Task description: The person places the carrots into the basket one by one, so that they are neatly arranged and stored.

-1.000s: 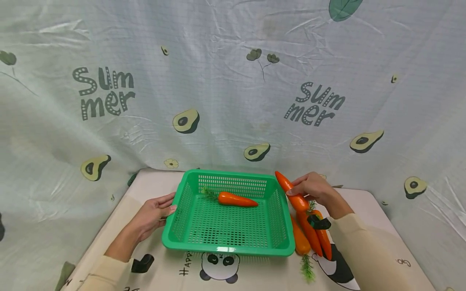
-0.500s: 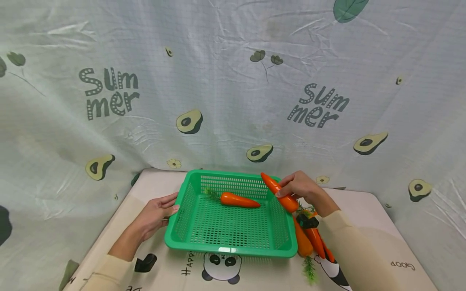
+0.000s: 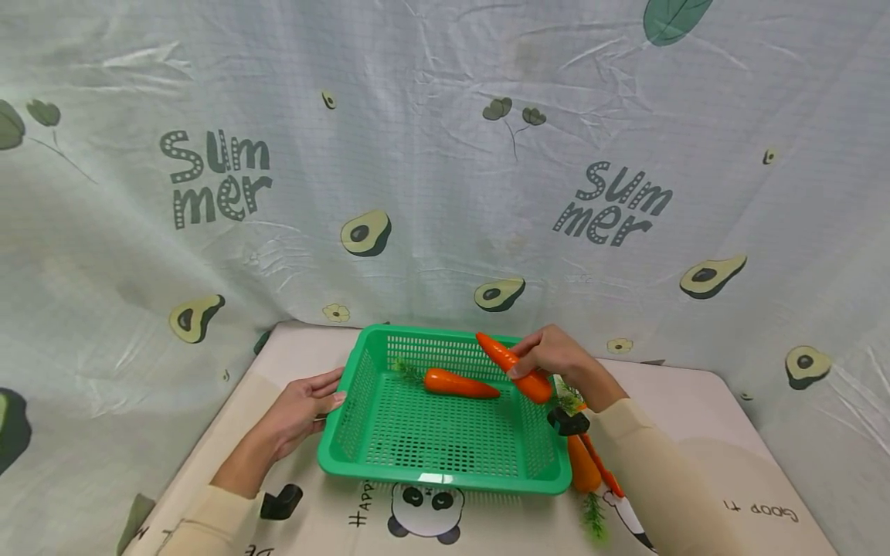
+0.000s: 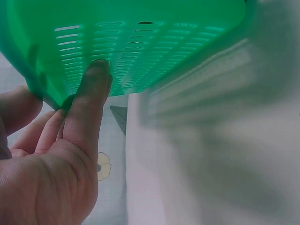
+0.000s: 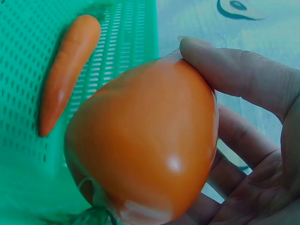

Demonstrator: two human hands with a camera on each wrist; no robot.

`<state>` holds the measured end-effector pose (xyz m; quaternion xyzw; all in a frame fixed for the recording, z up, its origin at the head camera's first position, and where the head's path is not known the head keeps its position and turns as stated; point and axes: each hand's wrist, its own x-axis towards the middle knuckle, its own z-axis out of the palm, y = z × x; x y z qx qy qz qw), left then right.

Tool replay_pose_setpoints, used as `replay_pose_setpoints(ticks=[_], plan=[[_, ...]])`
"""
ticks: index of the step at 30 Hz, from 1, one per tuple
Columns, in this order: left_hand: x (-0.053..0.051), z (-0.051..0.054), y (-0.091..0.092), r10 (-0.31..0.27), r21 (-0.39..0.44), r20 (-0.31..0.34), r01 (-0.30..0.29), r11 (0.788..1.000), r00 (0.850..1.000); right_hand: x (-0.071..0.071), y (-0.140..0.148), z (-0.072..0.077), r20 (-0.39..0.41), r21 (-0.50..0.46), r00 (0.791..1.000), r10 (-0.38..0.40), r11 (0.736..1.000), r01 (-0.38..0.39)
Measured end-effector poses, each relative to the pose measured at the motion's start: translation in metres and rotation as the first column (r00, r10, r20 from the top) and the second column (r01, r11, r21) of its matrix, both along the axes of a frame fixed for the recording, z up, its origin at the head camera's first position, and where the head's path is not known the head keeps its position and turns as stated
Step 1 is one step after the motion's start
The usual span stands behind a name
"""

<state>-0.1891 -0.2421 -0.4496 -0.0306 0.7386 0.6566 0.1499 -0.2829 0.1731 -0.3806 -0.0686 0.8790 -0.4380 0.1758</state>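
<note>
While the R hand (image 3: pixel 559 357) pinches an orange carrot (image 3: pixel 534 386) b/w thumb & fingers, that carrot sits above the R part of the green basket (image 3: pixel 445 480), tip aimed away & to the L of the fingers, leafy end on their near side. L of those fingers, inside the basket, a 2nd carrot (image 3: pixel 460 384) lies on its side, leaves toward the L hand (image 3: pixel 297 405). L hand's fingers grip the basket's L rim, thumb at the edge, one finger straight vs. the slotted outer wall. Nearer the person than the R fingers, just outside the basket, more carrots (image 3: pixel 582 463) lie on the table (image 3: pixel 695 417), partly behind the R sleeve (image 3: pixel 653 455); exact no. unclear.
</note>
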Motion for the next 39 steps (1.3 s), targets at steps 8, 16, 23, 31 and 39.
replay_pose_setpoints(ticks=[8,16,23,31,39], plan=[[0.0,0.0,0.001,0.012,0.001,0.005,-0.012,1.0,1.0,-0.003,-0.014,-0.009,0.005,-0.035,1.0,0.024,0.999,-0.024],[0.0,0.001,0.001,0.021,-0.01,0.003,-0.021,1.0,1.0,-0.006,-0.031,-0.016,-0.012,0.006,0.999,0.041,0.999,-0.041],[-0.001,0.0,0.001,0.013,0.0,0.001,-0.013,1.0,1.0,-0.008,-0.044,-0.018,-0.007,0.036,0.999,0.05,0.998,-0.05],[0.001,0.0,0.002,0.016,-0.01,-0.003,-0.016,1.0,1.0,-0.011,-0.057,-0.02,-0.005,0.046,0.997,0.077,0.996,-0.077],[0.0,0.0,0.003,0.039,-0.023,0.002,-0.039,0.999,0.999,-0.012,-0.072,-0.028,-0.013,0.051,0.993,0.115,0.992,-0.114]])
